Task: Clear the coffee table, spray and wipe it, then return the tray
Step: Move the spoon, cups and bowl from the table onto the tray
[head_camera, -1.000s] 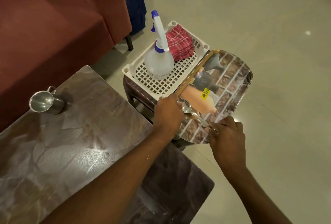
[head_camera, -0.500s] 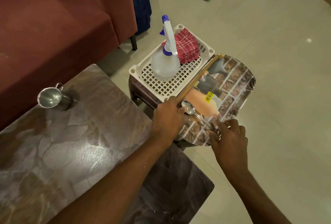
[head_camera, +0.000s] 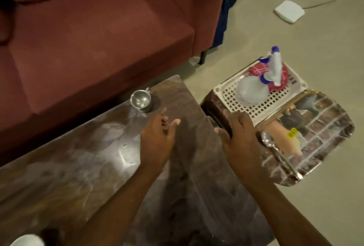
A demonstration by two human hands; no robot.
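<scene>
Landmark: the steel cup (head_camera: 140, 101) stands upright near the far edge of the coffee table surface (head_camera: 78, 167), on the side of the sofa (head_camera: 88, 39).
Left hand: your left hand (head_camera: 157, 139) hovers just right of the cup and nearer you, fingers (head_camera: 173, 125) spread and relaxed, holding nothing and not touching it.
Right hand: your right hand (head_camera: 238, 139) hangs further right of the cup, over the surface's right edge, its fingers straight, with nothing in them.
Tray: the tray (head_camera: 325, 127) lies well right of the cup, off the surface, on a low stool (head_camera: 212, 108) beside a white basket (head_camera: 236, 98); a spoon (head_camera: 275, 151) lies on it.
Step (a judgement): the cup looks like the next thing to clear.
Risk one: a glancing reach could push the cup off the far edge toward the sofa, so close on its body or handle.
Risk two: much of the tray juts past the stool, and weight set on that overhang could tip it and throw the spoon.
Also left: a white object (head_camera: 27, 240) sits far from the cup at the near-left corner (mostly cut off).
</scene>
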